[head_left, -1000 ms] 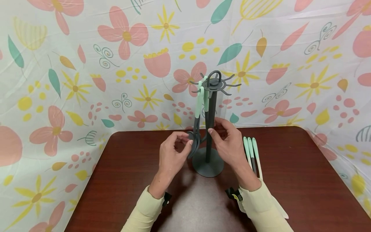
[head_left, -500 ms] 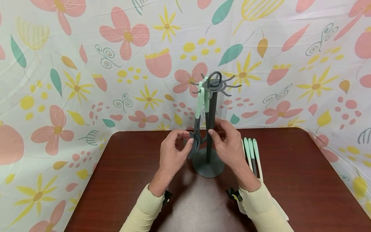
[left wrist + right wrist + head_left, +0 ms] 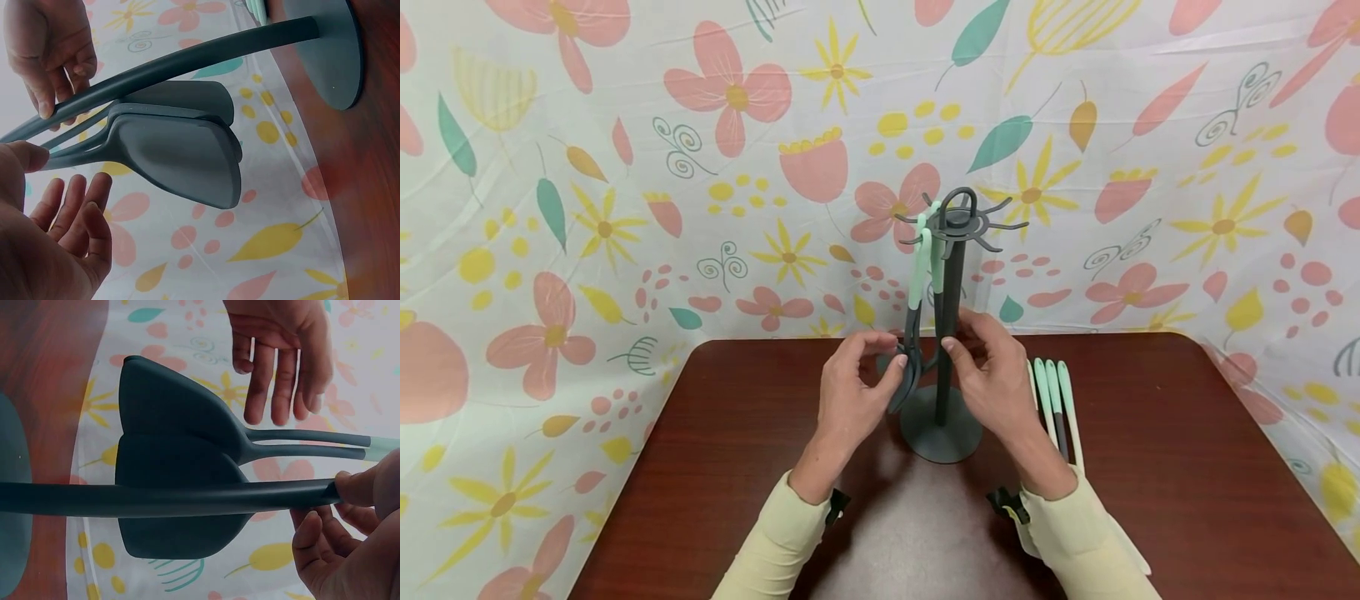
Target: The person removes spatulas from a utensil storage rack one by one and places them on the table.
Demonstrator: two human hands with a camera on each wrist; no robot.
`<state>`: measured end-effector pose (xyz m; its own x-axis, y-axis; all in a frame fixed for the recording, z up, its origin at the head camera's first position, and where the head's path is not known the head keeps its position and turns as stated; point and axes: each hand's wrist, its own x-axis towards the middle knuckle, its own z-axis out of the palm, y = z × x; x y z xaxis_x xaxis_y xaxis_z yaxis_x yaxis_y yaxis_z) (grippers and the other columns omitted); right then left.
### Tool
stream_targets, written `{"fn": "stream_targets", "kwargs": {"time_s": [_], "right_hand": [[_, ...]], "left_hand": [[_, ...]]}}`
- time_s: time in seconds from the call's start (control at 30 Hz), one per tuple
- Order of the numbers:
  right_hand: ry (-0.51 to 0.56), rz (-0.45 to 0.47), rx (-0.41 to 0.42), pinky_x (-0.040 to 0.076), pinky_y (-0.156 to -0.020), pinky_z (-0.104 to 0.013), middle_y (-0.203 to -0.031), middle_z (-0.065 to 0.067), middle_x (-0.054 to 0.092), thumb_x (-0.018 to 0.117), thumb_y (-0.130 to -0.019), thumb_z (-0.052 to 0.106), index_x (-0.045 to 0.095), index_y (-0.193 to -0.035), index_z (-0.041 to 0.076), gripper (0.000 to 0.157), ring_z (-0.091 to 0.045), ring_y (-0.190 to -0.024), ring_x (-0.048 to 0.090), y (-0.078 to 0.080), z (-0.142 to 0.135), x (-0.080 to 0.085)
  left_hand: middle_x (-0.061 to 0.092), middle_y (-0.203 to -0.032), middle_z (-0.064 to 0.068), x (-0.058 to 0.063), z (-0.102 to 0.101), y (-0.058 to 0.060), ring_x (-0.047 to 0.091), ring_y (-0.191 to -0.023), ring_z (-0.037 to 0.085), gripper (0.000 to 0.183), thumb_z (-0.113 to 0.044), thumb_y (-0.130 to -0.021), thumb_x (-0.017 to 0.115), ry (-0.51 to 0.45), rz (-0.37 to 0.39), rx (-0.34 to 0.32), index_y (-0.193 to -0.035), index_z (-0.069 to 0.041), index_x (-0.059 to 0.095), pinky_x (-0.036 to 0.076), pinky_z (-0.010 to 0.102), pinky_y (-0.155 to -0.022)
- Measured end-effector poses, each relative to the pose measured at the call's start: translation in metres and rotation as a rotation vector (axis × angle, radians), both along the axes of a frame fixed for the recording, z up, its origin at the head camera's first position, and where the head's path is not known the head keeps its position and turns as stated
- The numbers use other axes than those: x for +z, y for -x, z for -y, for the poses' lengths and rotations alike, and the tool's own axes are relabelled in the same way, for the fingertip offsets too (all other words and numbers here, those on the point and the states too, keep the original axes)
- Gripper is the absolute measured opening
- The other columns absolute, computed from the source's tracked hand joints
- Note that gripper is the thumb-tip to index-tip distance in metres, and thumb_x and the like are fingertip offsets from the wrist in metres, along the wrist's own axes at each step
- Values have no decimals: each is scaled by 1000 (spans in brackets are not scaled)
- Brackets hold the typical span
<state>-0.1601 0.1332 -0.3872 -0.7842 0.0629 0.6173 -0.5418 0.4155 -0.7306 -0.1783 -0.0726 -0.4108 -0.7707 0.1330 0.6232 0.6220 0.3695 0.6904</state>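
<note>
A dark grey utensil stand (image 3: 953, 287) with a hooked ring on top stands upright on its round base. Dark spatulas (image 3: 181, 156) with mint handles hang from its left-side hooks, their flat heads overlapping beside the pole. My right hand (image 3: 992, 379) holds the pole between thumb and fingers, about halfway up. My left hand (image 3: 850, 392) is beside the spatula heads, its fingers loosely extended. In the right wrist view a gap shows between the left fingers (image 3: 284, 394) and the spatula necks; the left wrist view has the thumb overlapping a neck, contact unclear.
Several more utensils (image 3: 1063, 392) with mint handles lie on the brown table (image 3: 1187, 467), to the right of the stand and partly under my right forearm. A floral cloth (image 3: 775, 250) hangs right behind the table. Several bare hooks (image 3: 1007, 225) stick out at the stand's right.
My left hand has shifted slightly right, nearer the spatula heads. My right hand stays on the pole, and the head view has moved a little.
</note>
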Motion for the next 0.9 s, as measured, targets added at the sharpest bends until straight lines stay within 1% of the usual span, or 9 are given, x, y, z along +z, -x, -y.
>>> {"fn": "stream_targets", "kwargs": {"time_s": [0.13,0.33,0.53,0.67,0.77,0.83,0.9], "right_hand": [[-1,-4,2,55,-67,-17,-110,-5,76,71,-102,5,71,-136,16,36,-26,-84,74,1,0,-1],[1,-18,5,55,-67,-16,-111,-5,75,70,-102,4,71,-137,17,37,-25,-86,74,1,1,-3],[5,-23,8,56,-67,-17,-110,-3,74,70,-102,4,71,-136,18,37,-27,-85,73,0,0,-3],[5,-30,6,56,-67,-17,-109,-4,74,71,-101,3,72,-137,17,38,-27,-84,73,0,-1,-3],[5,-32,4,55,-67,-16,-108,-5,73,71,-101,4,71,-137,16,38,-26,-83,73,-1,0,-3],[6,-34,10,55,-66,-16,-108,-6,73,71,-101,4,71,-137,16,38,-26,-81,72,-1,0,-3],[5,-35,17,56,-66,-17,-108,-6,73,71,-101,4,71,-138,17,39,-26,-81,72,-1,1,-3]], "left_hand": [[73,-117,-5,0,-1,1,69,-96,7,26,-24,-99,78,-11,8,-7,-123,-15,71,54,29,-67],[72,-120,-6,-2,-2,2,70,-101,6,26,-25,-100,77,-2,20,-14,-124,-15,70,54,29,-70],[72,-120,-5,-2,-1,4,72,-102,11,26,-24,-101,76,-18,13,-24,-124,-13,71,54,30,-72],[72,-121,-6,-2,-4,5,73,-103,10,28,-26,-102,76,-27,30,-49,-128,-16,70,56,33,-69],[72,-122,-7,-2,-6,6,73,-103,9,29,-28,-102,75,-25,34,-54,-130,-20,70,57,36,-66],[72,-122,-7,-1,-6,7,73,-103,10,30,-29,-102,75,-26,29,-49,-130,-19,70,56,36,-67],[72,-121,-7,-1,-6,8,73,-103,12,30,-29,-102,75,-24,23,-42,-130,-19,70,55,33,-68]]}}
